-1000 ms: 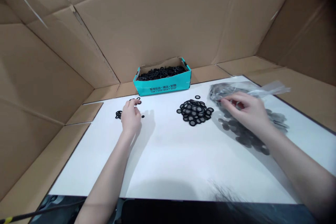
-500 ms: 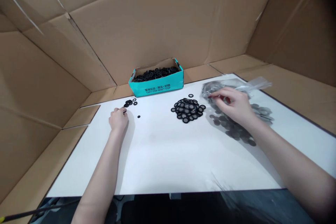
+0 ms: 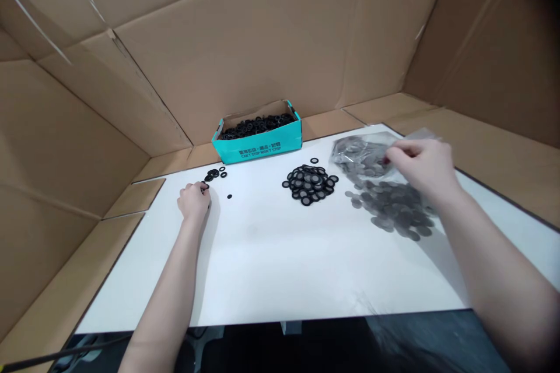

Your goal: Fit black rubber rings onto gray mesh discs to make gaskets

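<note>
My left hand [image 3: 193, 200] rests on the white tabletop at the left, its fingers closed round a black ring [image 3: 204, 187]. Just beyond it lie several loose black rings [image 3: 214, 174]. My right hand [image 3: 423, 168] is over the right side, thumb and fingers pinched at a clear plastic bag [image 3: 361, 154] holding grey discs. What is between those fingertips is too small to make out. Below the bag spreads a pile of loose grey mesh-like discs [image 3: 396, 208], partly covered by my right hand and wrist. Left of it is a heap of black rings with grey centres [image 3: 310, 184].
A teal box [image 3: 262, 148] full of black rings stands at the back. One ringed disc [image 3: 314, 161] lies apart behind the heap, and a small dark disc [image 3: 230, 196] lies right of my left hand. Cardboard walls [image 3: 262, 41] enclose the back and sides.
My right hand has moved right, from the bag's left part toward its right, uncovering more of the bag and the grey discs. My left hand has stayed almost in place.
</note>
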Motion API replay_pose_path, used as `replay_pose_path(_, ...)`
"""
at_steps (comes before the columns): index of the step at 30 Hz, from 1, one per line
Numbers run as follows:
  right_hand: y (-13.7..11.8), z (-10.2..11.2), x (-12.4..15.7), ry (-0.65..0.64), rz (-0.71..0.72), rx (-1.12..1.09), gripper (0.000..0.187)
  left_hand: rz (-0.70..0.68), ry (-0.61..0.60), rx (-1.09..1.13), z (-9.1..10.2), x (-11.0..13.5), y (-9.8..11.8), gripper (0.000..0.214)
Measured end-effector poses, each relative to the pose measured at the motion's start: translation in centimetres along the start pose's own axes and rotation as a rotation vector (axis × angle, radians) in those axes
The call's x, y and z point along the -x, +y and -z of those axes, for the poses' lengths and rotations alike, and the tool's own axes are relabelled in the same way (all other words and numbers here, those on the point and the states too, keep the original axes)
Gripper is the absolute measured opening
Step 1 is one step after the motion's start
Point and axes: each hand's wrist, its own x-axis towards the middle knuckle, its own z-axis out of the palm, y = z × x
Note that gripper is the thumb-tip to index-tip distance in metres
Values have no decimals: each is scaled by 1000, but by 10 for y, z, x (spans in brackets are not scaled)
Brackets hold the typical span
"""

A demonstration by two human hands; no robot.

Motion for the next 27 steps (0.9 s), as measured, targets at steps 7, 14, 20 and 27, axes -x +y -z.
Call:
replay_pose_path(7,13,3,-11,-249,-242,314,26,-12,9,-3,-1,-1,1,29)
replay_pose_path(14,16,-19,-9,-299,-93,387,35,-30,49,31,-2,0,2,29)
replay_pose_path(20,17,-30,-8,-258,-34,399,22,-66,109,147,0,0,2,26)
replay_pose_path(27,14,-28,-7,-197,-62,343,14,-136,129,370,3,5,8,16)
